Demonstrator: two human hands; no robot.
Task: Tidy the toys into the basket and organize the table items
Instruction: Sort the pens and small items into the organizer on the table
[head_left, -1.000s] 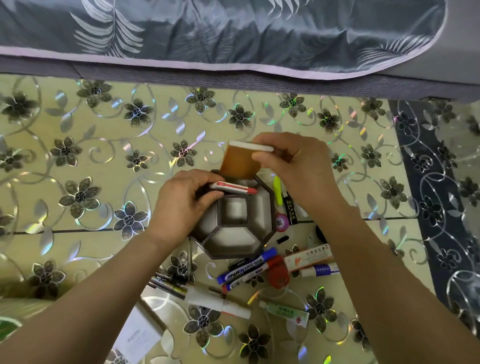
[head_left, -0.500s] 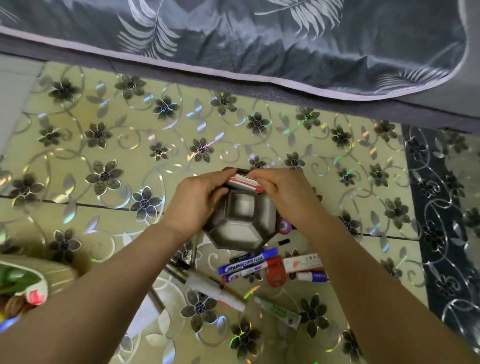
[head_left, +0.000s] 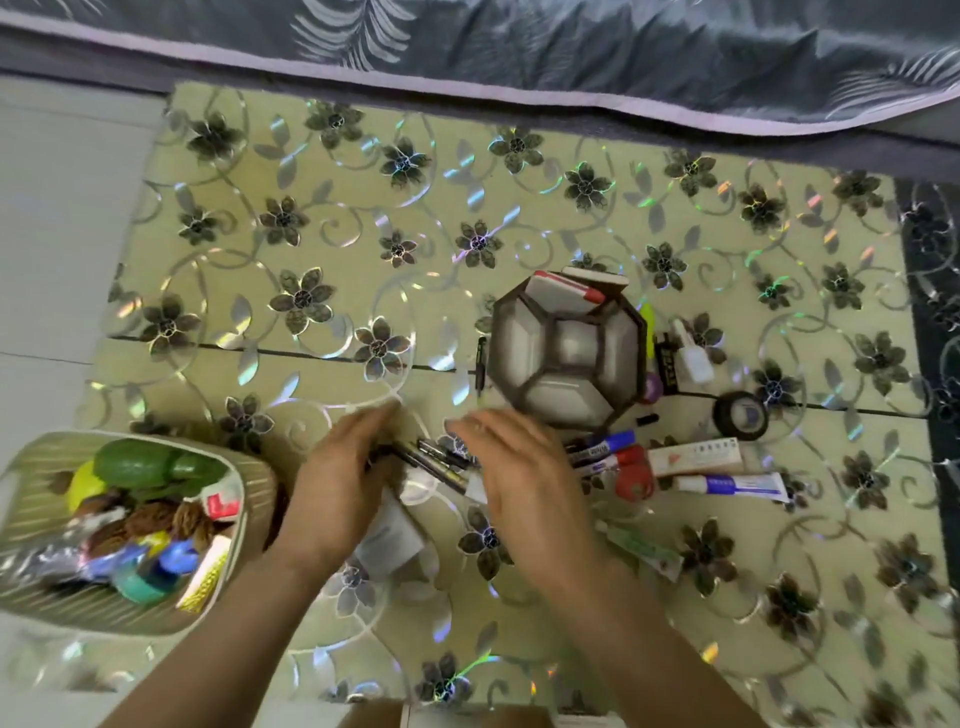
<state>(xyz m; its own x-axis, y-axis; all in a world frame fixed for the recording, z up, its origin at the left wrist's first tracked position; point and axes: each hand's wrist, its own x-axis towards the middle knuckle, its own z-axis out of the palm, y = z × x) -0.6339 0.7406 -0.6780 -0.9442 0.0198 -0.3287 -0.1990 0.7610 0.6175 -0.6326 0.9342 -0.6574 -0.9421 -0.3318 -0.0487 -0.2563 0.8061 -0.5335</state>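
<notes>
Left hand (head_left: 337, 488) fingers (head_left: 379, 421) seem curled around dark pens (head_left: 431, 457), though blurred; right hand (head_left: 524, 467) fingers spread loose just beside them. Octagonal organizer (head_left: 569, 351) sits beyond; toy basket (head_left: 249, 499) left.

Hands over pens on desk
L hand (head_left: 340, 491) & R hand (head_left: 524, 467) blurred above pens (head_left: 431, 460); organizer (head_left: 569, 351) behind, toy basket (head_left: 249, 499) at left.

I'm at home, in a bedroom by the look of it: my low table (head_left: 363, 218), covered in shiny flower-patterned film, sits right against a bed with a grey leaf-print bedspread (head_left: 571, 47), and a basket (head_left: 249, 499) of toys stands at the table's left edge.
</notes>
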